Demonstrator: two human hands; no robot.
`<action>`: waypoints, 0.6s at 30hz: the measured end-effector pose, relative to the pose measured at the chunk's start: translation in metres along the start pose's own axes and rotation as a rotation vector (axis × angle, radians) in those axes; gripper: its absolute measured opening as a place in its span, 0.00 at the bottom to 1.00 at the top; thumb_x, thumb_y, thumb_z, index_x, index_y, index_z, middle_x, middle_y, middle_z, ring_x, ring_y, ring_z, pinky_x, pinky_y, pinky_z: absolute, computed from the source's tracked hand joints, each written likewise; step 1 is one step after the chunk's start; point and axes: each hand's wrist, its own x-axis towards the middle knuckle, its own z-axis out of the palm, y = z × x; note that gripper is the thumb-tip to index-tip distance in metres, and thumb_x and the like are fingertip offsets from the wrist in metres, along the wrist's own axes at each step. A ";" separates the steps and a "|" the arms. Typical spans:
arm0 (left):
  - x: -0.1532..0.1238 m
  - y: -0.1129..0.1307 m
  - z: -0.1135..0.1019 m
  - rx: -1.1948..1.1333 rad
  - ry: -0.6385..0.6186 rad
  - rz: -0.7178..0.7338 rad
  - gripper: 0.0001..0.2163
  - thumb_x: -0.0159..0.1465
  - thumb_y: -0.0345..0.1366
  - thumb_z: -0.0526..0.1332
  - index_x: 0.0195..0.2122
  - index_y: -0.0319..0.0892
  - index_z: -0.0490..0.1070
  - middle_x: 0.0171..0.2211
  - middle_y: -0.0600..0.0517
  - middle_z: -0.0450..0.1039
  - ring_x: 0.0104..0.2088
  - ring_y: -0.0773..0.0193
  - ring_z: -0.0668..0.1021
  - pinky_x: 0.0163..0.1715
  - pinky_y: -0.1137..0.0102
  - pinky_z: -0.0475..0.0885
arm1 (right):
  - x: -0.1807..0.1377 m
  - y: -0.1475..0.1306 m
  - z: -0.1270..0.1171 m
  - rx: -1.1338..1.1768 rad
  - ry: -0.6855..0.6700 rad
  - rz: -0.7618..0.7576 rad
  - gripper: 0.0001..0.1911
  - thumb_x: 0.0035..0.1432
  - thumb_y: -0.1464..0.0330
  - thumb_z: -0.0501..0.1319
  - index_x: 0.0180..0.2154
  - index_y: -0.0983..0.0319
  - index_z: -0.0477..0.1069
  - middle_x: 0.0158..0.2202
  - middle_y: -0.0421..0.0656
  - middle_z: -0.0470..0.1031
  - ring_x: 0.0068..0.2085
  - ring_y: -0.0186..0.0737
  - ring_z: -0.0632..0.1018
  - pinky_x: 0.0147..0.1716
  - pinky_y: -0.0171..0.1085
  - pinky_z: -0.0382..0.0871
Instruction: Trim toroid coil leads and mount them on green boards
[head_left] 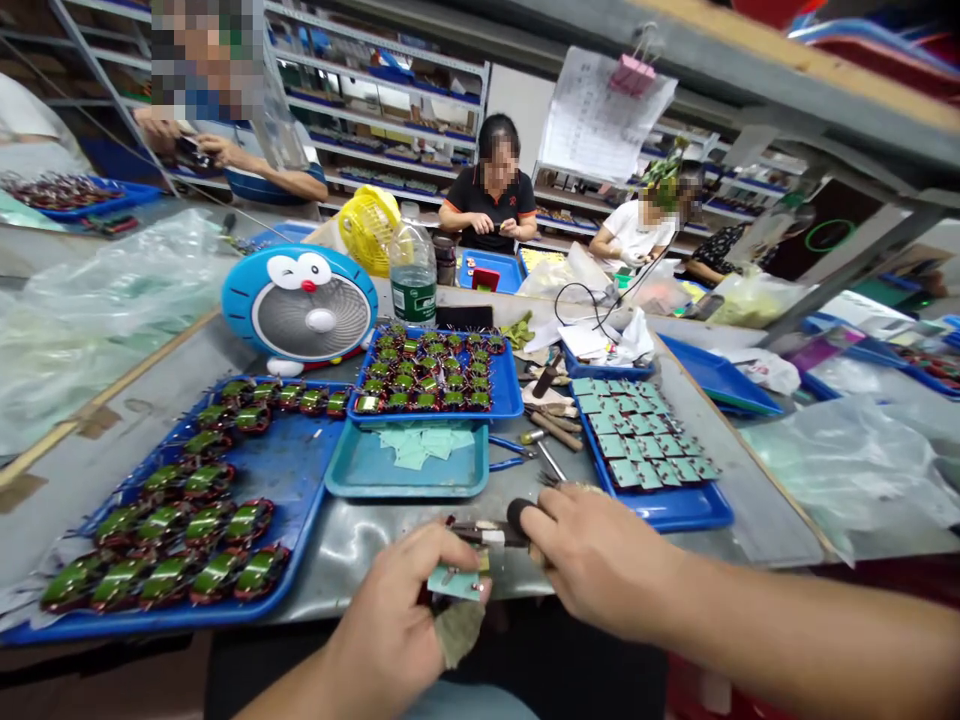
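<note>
My left hand (409, 610), with a cover on the thumb, is closed around a small component with a light green board (455, 583). My right hand (581, 545) wears a black finger cot and grips a dark metal tool that looks like pliers (495, 533). Its tip lies over the component, close to my left fingers; exact contact cannot be made out. Both hands are at the table's front edge. Light green sheets lie in a teal tray (409, 487) just beyond them.
Blue trays (300, 500) hold wound coils with green tops; another blue tray (667, 513) holds rows of light green boards. Blue-handled pliers (510, 455) and a hammer (551, 460) lie between. A cartoon-faced fan (315, 315) and a water bottle (412, 275) stand behind; co-workers sit beyond.
</note>
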 end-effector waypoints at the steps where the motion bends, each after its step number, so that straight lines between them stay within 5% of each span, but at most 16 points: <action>1: 0.001 0.002 -0.002 0.016 0.017 0.017 0.03 0.66 0.33 0.65 0.37 0.46 0.71 0.30 0.55 0.77 0.27 0.65 0.78 0.29 0.72 0.72 | 0.001 0.001 -0.007 -0.027 -0.001 -0.020 0.06 0.63 0.73 0.58 0.42 0.58 0.70 0.38 0.46 0.76 0.35 0.48 0.75 0.32 0.42 0.59; 4: 0.005 0.005 -0.008 0.057 0.107 0.033 0.05 0.65 0.33 0.68 0.38 0.47 0.72 0.31 0.55 0.79 0.28 0.64 0.79 0.31 0.72 0.72 | 0.005 -0.002 -0.016 -0.018 0.067 -0.033 0.06 0.63 0.74 0.58 0.40 0.58 0.70 0.38 0.46 0.75 0.36 0.48 0.74 0.32 0.42 0.59; 10: 0.003 0.011 -0.014 0.006 0.148 0.013 0.07 0.65 0.33 0.68 0.38 0.49 0.71 0.32 0.56 0.77 0.29 0.65 0.80 0.31 0.73 0.74 | 0.007 -0.016 0.001 0.120 0.156 0.016 0.08 0.59 0.76 0.58 0.39 0.58 0.68 0.37 0.44 0.75 0.36 0.47 0.74 0.34 0.41 0.61; 15: 0.006 0.016 -0.022 0.071 0.005 0.058 0.06 0.65 0.34 0.69 0.37 0.49 0.71 0.29 0.58 0.76 0.26 0.66 0.77 0.29 0.72 0.70 | 0.005 0.000 -0.032 -0.049 0.059 -0.092 0.06 0.63 0.73 0.59 0.40 0.57 0.69 0.35 0.44 0.75 0.33 0.47 0.73 0.29 0.41 0.54; 18: 0.007 0.012 -0.028 0.112 0.073 0.088 0.08 0.63 0.32 0.70 0.39 0.50 0.72 0.31 0.58 0.78 0.28 0.65 0.78 0.31 0.73 0.71 | 0.008 -0.002 -0.040 -0.062 0.098 -0.083 0.05 0.65 0.72 0.58 0.39 0.57 0.69 0.36 0.44 0.74 0.35 0.47 0.73 0.30 0.41 0.55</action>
